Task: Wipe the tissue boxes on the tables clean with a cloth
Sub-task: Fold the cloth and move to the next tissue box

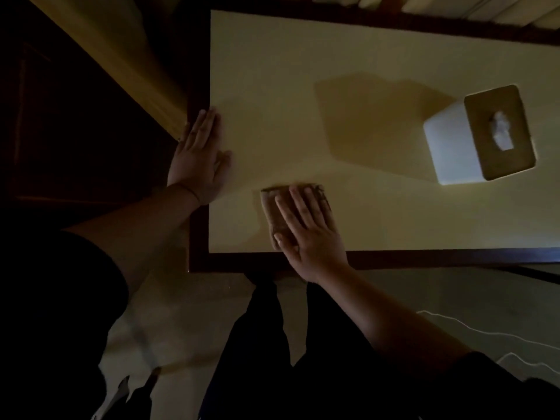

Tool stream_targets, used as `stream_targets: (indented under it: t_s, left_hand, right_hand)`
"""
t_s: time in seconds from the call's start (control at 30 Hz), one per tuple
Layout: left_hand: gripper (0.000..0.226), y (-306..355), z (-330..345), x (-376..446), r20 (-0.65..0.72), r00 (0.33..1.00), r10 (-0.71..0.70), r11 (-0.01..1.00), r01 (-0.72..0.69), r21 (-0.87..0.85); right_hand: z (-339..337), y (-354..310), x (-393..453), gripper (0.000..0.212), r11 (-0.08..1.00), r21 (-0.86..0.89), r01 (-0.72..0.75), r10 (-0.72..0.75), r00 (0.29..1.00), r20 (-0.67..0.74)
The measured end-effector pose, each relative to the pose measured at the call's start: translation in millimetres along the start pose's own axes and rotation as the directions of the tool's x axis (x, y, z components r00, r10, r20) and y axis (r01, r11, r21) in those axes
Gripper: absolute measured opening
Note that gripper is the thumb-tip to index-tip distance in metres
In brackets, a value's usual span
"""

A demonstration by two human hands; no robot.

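One tissue box [478, 134] stands on the pale surface [303, 56], toward its far right, well apart from both hands and not yet touched by the cloth [272, 213]. The right hand [312, 234] presses the folded cloth flat near the surface's near edge, fingers straight and spread over it. The left hand [198, 153] rests flat at the left edge, fingers extended, holding nothing. Judgement: wiping of this box remains outstanding; the cloth must first be carried across to it.
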State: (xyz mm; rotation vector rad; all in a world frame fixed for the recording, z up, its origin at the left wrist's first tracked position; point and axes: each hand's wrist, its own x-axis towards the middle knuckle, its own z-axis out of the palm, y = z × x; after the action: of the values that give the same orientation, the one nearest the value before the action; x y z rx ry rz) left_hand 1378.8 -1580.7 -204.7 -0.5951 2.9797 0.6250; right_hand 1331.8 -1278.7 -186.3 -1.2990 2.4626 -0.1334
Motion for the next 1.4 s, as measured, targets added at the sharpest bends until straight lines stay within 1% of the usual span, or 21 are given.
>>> stream_targets:
  t_s: [0.03, 0.07, 0.13, 0.17, 0.2, 0.3, 0.4, 0.47, 0.53, 0.57, 0.6, 0.67, 0.7, 0.77, 0.83, 0.97, 1.07, 1.17, 1.23, 1.3, 1.4]
  left_hand:
    - [0.076, 0, 0, 0, -0.002, 1.0, 0.005, 1.0, -0.005, -0.001]
    - [0.076, 1, 0, -1, -0.003, 1.0, 0.009, 1.0, -0.009, 0.0]
    - [0.077, 3, -1, -1, 0.003, 1.0, 0.01, 1.0, -0.01, 0.01]
    - [0.078, 5, -1, -1, 0.008, 1.0, 0.01, 1.0, -0.01, 0.025]
    - [0.078, 6, -2, -1, 0.012, 1.0, 0.01, 0.999, -0.01, 0.045]
    - [0.081, 6, -4, 0, 0.033, 0.999, -0.025, 0.993, 0.02, 0.119]
    - [0.085, 20, -15, 4, 0.051, 0.991, -0.12, 0.979, 0.11, 0.169]
    - [0.085, 41, -27, 17, 0.069, 0.967, -0.244, 0.961, 0.232, 0.149]
    - [0.083, 65, -41, 24, 0.129, 0.917, -0.378, 0.923, 0.364, 0.122]
    - [0.083, 76, -45, 26, 0.165, 0.89, -0.425, 0.905, 0.416, 0.089]
    - [0.083, 88, -49, 25, 0.206, 0.867, -0.454, 0.888, 0.459, 0.022]
    - [0.082, 116, -53, 20, 0.271, 0.85, -0.451, 0.844, 0.505, -0.182]
    - [0.08, 131, -52, 17, 0.287, 0.855, -0.432, 0.821, 0.504, -0.268]
    - [0.076, 160, -47, 10, 0.315, 0.865, -0.39, 0.8, 0.488, -0.349]
    - [0.074, 188, -43, 6, 0.346, 0.865, -0.362, 0.785, 0.483, -0.387]
    - [0.062, 236, -40, 10, 0.372, 0.852, -0.368, 0.71, 0.516, -0.48]
    - [0.053, 264, -42, 24, 0.372, 0.84, -0.394, 0.661, 0.54, -0.52]
    - [0.051, 293, -44, 40, 0.376, 0.856, -0.354, 0.684, 0.511, -0.52]
    - [0.053, 317, -45, 47, 0.398, 0.861, -0.318, 0.735, 0.489, -0.47]
    - [0.057, 336, -44, 51, 0.403, 0.861, -0.311, 0.76, 0.48, -0.438]
    - [0.057, 357, -37, 52, 0.399, 0.852, -0.34, 0.742, 0.503, -0.443]
  right_hand:
    - [1, 14, -4, 0.071, 0.998, -0.003, -0.063, 0.062, 0.998, -0.024]
    - [1, 29, -8, 0.071, 0.98, 0.012, -0.197, 0.197, 0.979, -0.058]
    - [1, 57, -19, 0.074, 0.858, 0.072, -0.509, 0.514, 0.852, -0.102]
    - [0, 66, -26, 0.075, 0.796, 0.089, -0.598, 0.605, 0.79, -0.101]
    - [1, 69, -32, 0.076, 0.755, 0.102, -0.648, 0.656, 0.748, -0.102]
    - [-1, 64, -30, 0.078, 0.721, 0.15, -0.677, 0.692, 0.715, -0.098]
    - [-11, 61, -28, 0.08, 0.732, 0.17, -0.66, 0.674, 0.738, -0.038]
    - [-25, 68, -31, 0.082, 0.746, 0.213, -0.631, 0.64, 0.768, 0.034]
    - [-56, 76, -33, 0.074, 0.801, 0.242, -0.547, 0.541, 0.835, 0.098]
    - [-73, 81, -31, 0.067, 0.827, 0.281, -0.487, 0.486, 0.87, 0.08]
    - [-92, 87, -29, 0.06, 0.806, 0.37, -0.462, 0.482, 0.875, 0.043]
    - [-134, 103, -26, 0.047, 0.706, 0.562, -0.43, 0.526, 0.85, -0.011]
    - [-153, 115, -24, 0.041, 0.691, 0.599, -0.405, 0.526, 0.85, -0.031]
    - [-181, 145, -21, 0.033, 0.701, 0.624, -0.346, 0.501, 0.861, -0.085]
    - [-207, 176, -18, 0.035, 0.694, 0.646, -0.318, 0.493, 0.864, -0.103]
    - [-243, 241, -5, 0.029, 0.749, 0.55, -0.368, 0.502, 0.858, -0.11]
    - [-259, 280, 9, 0.045, 0.846, 0.419, -0.33, 0.409, 0.905, -0.115]
    - [-267, 308, 29, 0.058, 0.868, 0.352, -0.351, 0.364, 0.931, 0.032]
    - [-268, 323, 39, 0.048, 0.893, 0.32, -0.315, 0.291, 0.949, 0.123]
    - [-264, 335, 48, 0.046, 0.932, 0.241, -0.269, 0.236, 0.959, 0.157]
    - [-261, 348, 49, 0.041, 0.94, 0.18, -0.288, 0.258, 0.95, 0.177]
